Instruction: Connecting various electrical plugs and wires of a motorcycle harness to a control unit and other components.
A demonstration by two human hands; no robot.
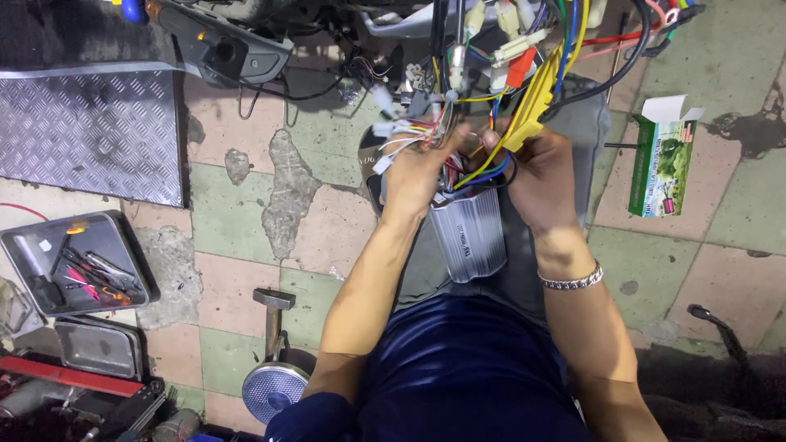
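Two hands (483,172) grip wires (491,106) — perhaps a dozen — above one controller (468,237).

green n white carton (660,166), flap open, on floor at right

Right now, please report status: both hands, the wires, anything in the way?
Left hand pinching thin wires. Right hand gripping yellow and blue wires. Silver ribbed box on the lap under both hands. Loose connectors hanging just above.
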